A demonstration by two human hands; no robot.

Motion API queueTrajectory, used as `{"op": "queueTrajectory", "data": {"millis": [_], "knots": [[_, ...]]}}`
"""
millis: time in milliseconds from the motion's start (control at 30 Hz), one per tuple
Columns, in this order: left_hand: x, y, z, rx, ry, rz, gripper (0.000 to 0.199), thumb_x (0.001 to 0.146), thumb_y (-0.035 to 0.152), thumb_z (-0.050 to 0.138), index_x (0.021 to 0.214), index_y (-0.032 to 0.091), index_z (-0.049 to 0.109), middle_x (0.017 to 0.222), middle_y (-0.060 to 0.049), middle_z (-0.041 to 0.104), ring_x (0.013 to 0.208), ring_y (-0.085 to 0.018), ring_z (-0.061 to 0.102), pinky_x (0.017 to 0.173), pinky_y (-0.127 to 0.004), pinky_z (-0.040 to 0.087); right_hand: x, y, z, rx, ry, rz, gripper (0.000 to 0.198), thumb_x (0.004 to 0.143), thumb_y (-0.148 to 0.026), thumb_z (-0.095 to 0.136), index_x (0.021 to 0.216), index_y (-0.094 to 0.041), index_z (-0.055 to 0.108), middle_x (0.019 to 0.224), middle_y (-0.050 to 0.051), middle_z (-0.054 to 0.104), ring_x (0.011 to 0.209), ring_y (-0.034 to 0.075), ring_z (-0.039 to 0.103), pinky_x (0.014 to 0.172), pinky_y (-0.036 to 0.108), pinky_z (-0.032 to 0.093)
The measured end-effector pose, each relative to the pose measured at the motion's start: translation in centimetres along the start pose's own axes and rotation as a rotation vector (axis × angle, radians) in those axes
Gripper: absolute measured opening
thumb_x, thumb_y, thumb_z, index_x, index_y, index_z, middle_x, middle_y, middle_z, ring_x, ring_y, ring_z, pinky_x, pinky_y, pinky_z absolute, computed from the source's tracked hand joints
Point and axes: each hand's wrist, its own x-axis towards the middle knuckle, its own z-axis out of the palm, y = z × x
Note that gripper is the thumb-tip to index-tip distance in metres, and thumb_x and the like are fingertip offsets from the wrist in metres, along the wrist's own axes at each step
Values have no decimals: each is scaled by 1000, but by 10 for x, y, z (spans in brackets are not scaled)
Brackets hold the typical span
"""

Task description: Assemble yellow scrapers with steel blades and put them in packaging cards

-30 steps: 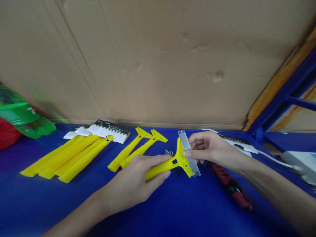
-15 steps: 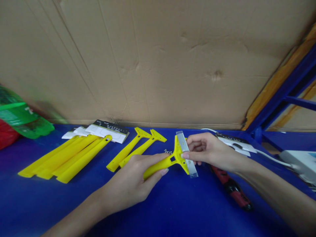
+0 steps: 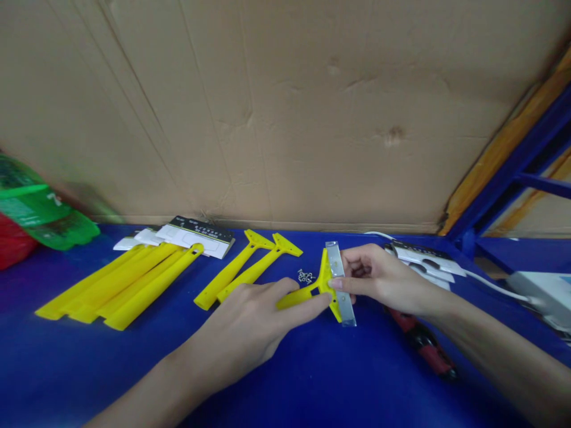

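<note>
My left hand (image 3: pixel 254 321) is closed around the handle of a yellow scraper (image 3: pixel 325 267), its thumb stretched along to the scraper's head. Between thumb and fingers, my right hand (image 3: pixel 379 276) pinches a clear-edged metal blade strip (image 3: pixel 341 302) against that head. The strip lies across the wide end, and its ends reach past the yellow plastic. Just behind the handle, a small heap of screws (image 3: pixel 306 276) rests on the blue table. Two more yellow scraper handles (image 3: pixel 232 276) lie side by side beyond my left hand.
Several yellow handles (image 3: pixel 129 285) with printed cards (image 3: pixel 196 235) lie at left. Behind them are a green bottle (image 3: pixel 49 214) and something red (image 3: pixel 15 241). A red-black tool (image 3: pixel 428 345), more packets (image 3: pixel 428 261) and a white power strip (image 3: pixel 539 297) are at right. Cardboard (image 3: pixel 285 119) stands behind.
My left thumb has slid forward from the handle onto the scraper's head. The blade strip has turned slightly more upright with the head. More of the screw heap shows.
</note>
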Motion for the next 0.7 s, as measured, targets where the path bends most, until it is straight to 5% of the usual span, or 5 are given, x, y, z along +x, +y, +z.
{"op": "queueTrajectory", "data": {"millis": [100,300,700], "knots": [[0,5,-5,95,-51,67,77,93,-1,51,154,46,43,111,-5,67,87,-24,73,73,-39,63,0,1,-1,31,-30,4,38,74,-47,89,77,-13,72,66,2,71,56,11,59,56,25,49],[2,4,-5,142,-32,90,80,90,-5,46,154,43,44,112,-7,64,89,-23,71,78,-40,61,0,3,-2,142,-57,45,36,65,-36,96,81,-15,71,77,1,74,70,13,65,66,24,52],[4,5,-7,192,-152,68,85,89,-3,46,158,46,38,103,-6,60,77,-22,67,70,-38,60,1,6,2,66,-22,-18,36,69,-42,93,76,-13,72,69,1,70,60,11,57,57,24,46]]}}
